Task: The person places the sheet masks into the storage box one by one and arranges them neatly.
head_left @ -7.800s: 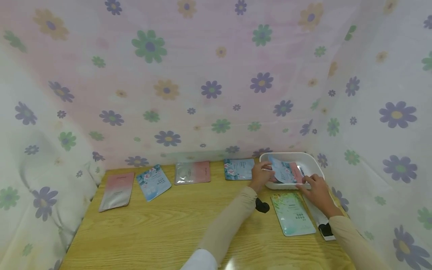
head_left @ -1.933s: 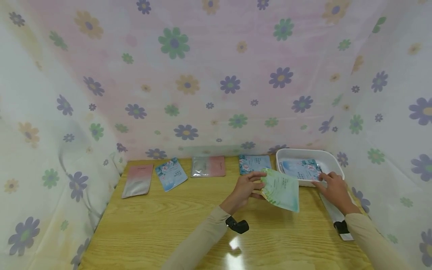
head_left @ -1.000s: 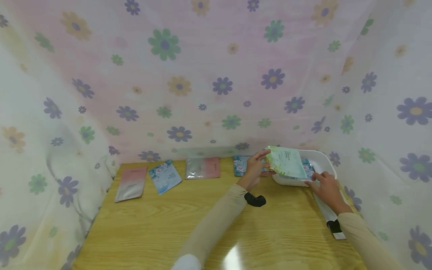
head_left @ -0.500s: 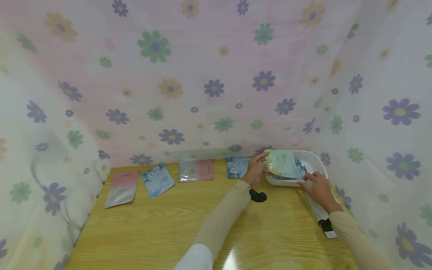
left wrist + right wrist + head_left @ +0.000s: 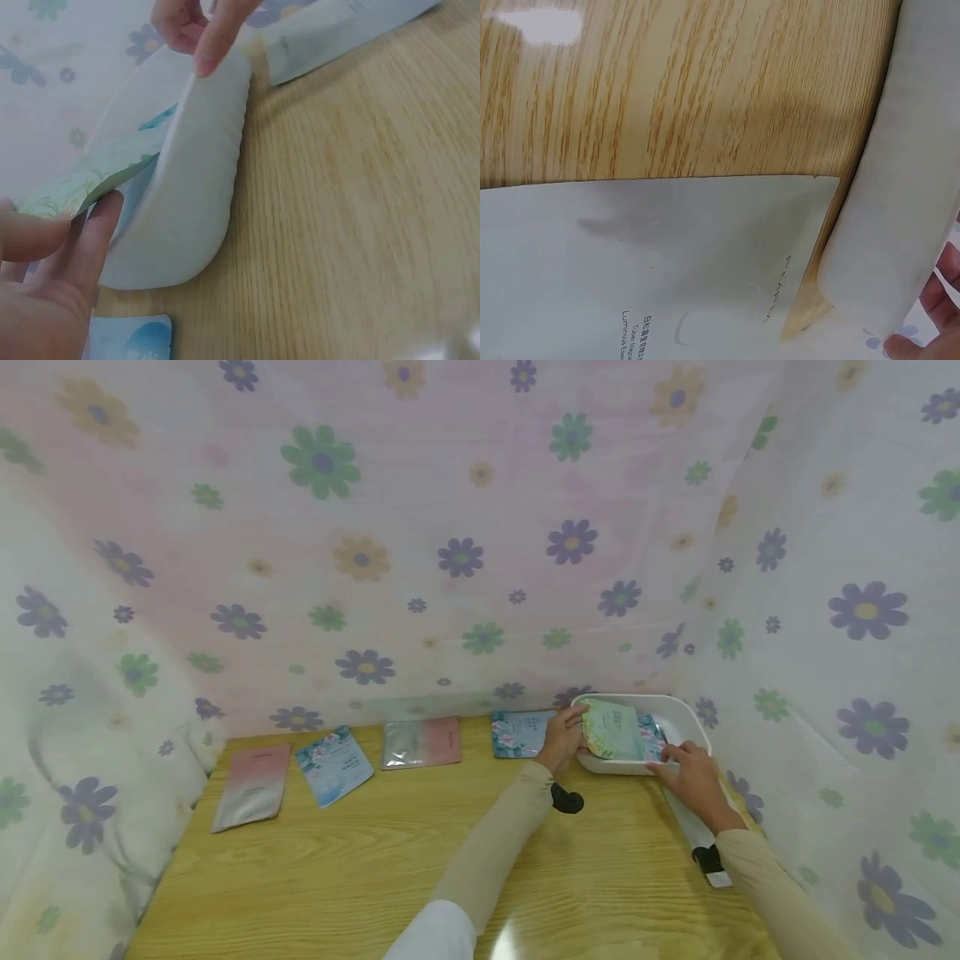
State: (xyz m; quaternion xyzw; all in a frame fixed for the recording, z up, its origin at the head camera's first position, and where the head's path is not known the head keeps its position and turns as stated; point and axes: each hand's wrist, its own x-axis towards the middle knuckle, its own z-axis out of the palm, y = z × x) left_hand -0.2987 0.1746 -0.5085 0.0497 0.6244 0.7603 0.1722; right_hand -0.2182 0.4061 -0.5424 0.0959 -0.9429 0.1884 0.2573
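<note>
lengthwise, the green packet (image 5: 613, 731) points right (left hand (image 5: 561, 741) pinching it)

White packet (image 5: 645, 262) cropped, blue packet (image 5: 651, 737) partly covered

L hand (image 5: 559, 742) w/ grn pkt (image 5: 611, 729), R hand (image 5: 694, 782) gripping tub (image 5: 617, 767)
</note>
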